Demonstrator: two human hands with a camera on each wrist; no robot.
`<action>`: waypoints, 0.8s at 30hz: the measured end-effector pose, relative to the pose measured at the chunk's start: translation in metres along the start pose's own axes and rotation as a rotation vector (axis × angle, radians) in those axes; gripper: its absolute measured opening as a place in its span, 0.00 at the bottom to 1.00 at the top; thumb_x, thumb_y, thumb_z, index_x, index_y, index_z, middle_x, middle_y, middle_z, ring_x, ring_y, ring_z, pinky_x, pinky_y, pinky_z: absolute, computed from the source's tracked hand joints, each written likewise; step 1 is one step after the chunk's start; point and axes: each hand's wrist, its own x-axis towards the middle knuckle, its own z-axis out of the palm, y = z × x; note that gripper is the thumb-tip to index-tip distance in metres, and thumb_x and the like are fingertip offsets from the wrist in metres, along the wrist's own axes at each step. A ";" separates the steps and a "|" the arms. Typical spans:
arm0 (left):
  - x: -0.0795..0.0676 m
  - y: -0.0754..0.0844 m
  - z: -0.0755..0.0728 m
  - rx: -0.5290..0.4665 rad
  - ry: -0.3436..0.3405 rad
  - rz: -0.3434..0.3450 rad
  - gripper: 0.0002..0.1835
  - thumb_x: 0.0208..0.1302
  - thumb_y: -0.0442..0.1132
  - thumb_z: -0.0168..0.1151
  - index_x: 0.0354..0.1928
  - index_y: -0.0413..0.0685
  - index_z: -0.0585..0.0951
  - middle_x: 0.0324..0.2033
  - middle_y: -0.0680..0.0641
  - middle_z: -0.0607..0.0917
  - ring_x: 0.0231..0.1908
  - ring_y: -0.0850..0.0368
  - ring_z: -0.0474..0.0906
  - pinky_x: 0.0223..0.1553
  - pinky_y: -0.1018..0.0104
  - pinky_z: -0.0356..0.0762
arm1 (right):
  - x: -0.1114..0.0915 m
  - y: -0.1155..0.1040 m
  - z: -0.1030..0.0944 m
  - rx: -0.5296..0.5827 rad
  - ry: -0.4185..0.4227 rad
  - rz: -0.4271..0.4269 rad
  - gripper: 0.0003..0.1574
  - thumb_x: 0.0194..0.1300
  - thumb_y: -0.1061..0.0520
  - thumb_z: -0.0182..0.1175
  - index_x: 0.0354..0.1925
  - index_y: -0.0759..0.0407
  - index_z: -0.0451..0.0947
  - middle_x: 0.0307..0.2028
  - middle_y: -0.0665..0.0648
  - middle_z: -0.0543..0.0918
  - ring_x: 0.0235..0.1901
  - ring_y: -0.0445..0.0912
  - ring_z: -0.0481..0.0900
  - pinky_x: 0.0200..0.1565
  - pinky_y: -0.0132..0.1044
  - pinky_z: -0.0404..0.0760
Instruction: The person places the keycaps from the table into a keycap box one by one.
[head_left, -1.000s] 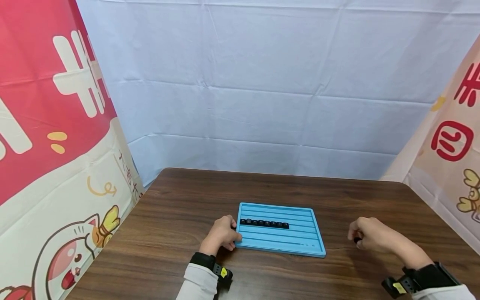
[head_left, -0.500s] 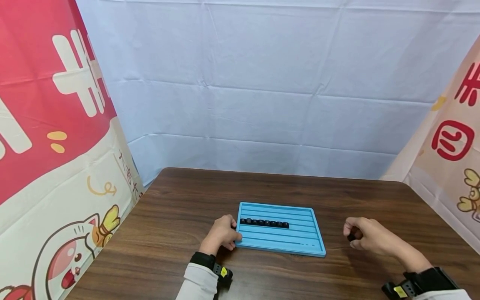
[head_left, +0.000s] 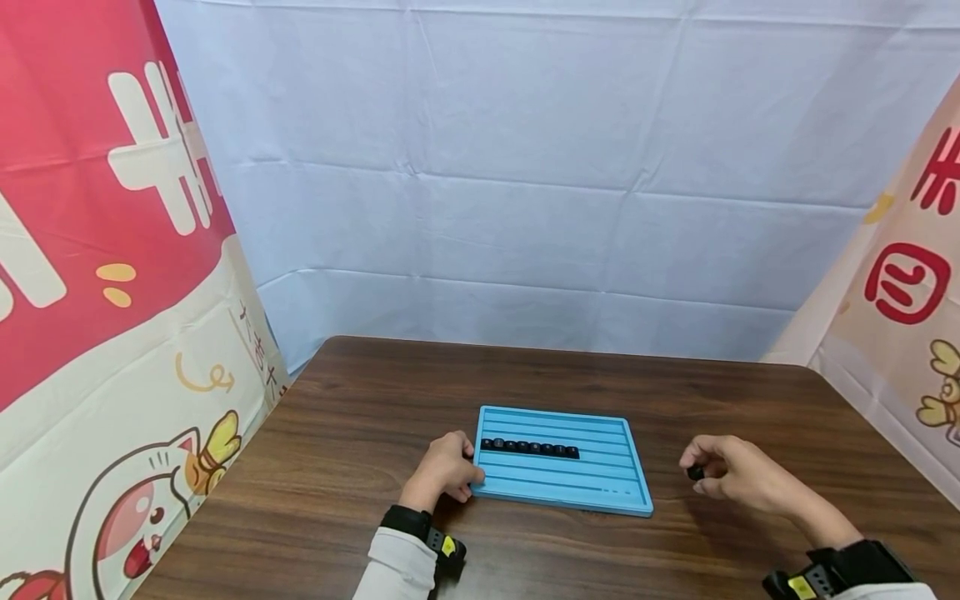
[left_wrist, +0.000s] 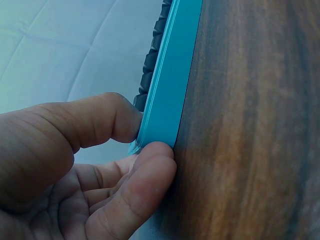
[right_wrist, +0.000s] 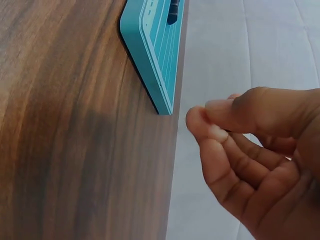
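A light blue ridged tray (head_left: pixel 558 483) lies on the table, with a row of several black keycaps (head_left: pixel 528 448) along one of its grooves, starting at the left side. My left hand (head_left: pixel 441 468) grips the tray's left edge; in the left wrist view the thumb and fingers (left_wrist: pixel 131 200) close round its corner. To the right of the tray, apart from it, my right hand (head_left: pixel 738 472) pinches a small black keycap (head_left: pixel 695 472) between thumb and fingertips. From the right wrist camera that keycap is hidden behind the fingers (right_wrist: pixel 220 165).
The brown wooden table (head_left: pixel 405 375) extends around the tray, its far edge in front of a pale blue cloth (head_left: pixel 480 208). Printed cloths hang at the left (head_left: pixel 97 250) and right. Each wrist wears a black strap with a camera.
My right hand has shifted a little left toward the tray with the keycap, which shows more clearly at the fingertips. The left hand and the tray have stayed put.
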 end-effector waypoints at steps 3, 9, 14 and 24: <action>0.000 0.000 0.000 0.000 -0.001 0.002 0.14 0.49 0.23 0.64 0.36 0.36 0.69 0.20 0.39 0.74 0.13 0.53 0.76 0.15 0.63 0.78 | 0.000 0.001 0.000 0.051 0.008 -0.009 0.12 0.55 0.73 0.59 0.39 0.68 0.70 0.32 0.62 0.75 0.28 0.45 0.75 0.24 0.36 0.76; -0.001 0.000 -0.001 0.006 -0.004 0.000 0.14 0.49 0.23 0.64 0.36 0.37 0.69 0.21 0.39 0.74 0.13 0.53 0.76 0.14 0.63 0.78 | 0.001 0.004 0.002 0.128 0.015 -0.021 0.14 0.57 0.75 0.56 0.43 0.72 0.68 0.37 0.64 0.75 0.34 0.49 0.79 0.33 0.41 0.82; -0.001 0.000 -0.001 0.004 -0.005 -0.003 0.15 0.49 0.23 0.64 0.37 0.36 0.69 0.20 0.38 0.74 0.13 0.53 0.76 0.14 0.63 0.78 | 0.002 0.004 0.003 0.154 0.007 -0.013 0.16 0.59 0.75 0.53 0.47 0.77 0.68 0.42 0.69 0.75 0.37 0.53 0.81 0.36 0.43 0.82; -0.001 0.001 -0.001 0.004 -0.002 -0.009 0.14 0.50 0.23 0.63 0.36 0.36 0.69 0.21 0.38 0.74 0.13 0.53 0.76 0.14 0.63 0.78 | 0.005 0.003 0.007 0.138 0.043 -0.007 0.15 0.60 0.72 0.56 0.46 0.75 0.70 0.41 0.67 0.77 0.35 0.47 0.81 0.34 0.42 0.82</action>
